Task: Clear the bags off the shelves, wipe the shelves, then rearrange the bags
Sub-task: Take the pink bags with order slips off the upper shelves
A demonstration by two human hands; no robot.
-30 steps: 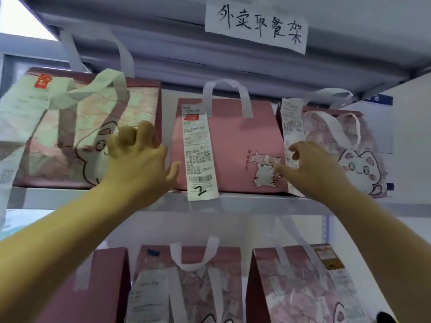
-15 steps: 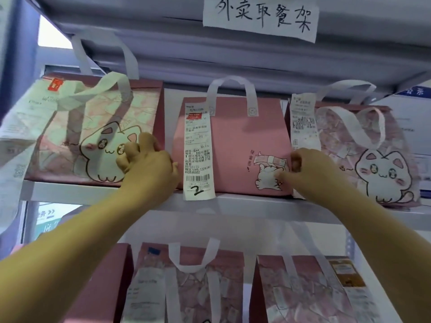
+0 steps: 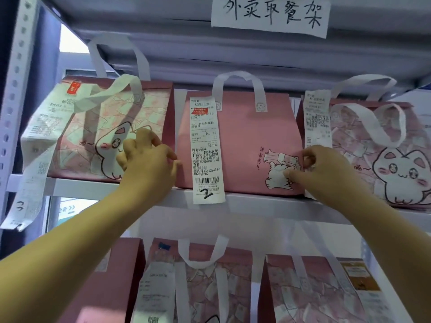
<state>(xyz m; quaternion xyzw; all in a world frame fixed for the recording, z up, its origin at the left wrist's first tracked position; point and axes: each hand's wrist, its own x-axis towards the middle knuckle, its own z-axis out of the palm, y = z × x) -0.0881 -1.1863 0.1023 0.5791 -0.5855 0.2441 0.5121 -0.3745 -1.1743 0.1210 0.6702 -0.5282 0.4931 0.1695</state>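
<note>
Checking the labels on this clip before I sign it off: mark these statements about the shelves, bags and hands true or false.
1. The plain pink bag stands between the left cat-patterned bag and the right cat-patterned bag. True.
2. The receipt on its front bears a handwritten 2. True.
3. The right hand holds the bag's white handle. False: it grips the bag's right edge, with the thumb on the front by the cat drawing.
4. Nothing stands below the upper shelf. False: the lower bags stand there.
5. The left hand is at the plain pink bag's left edge. True.
</note>
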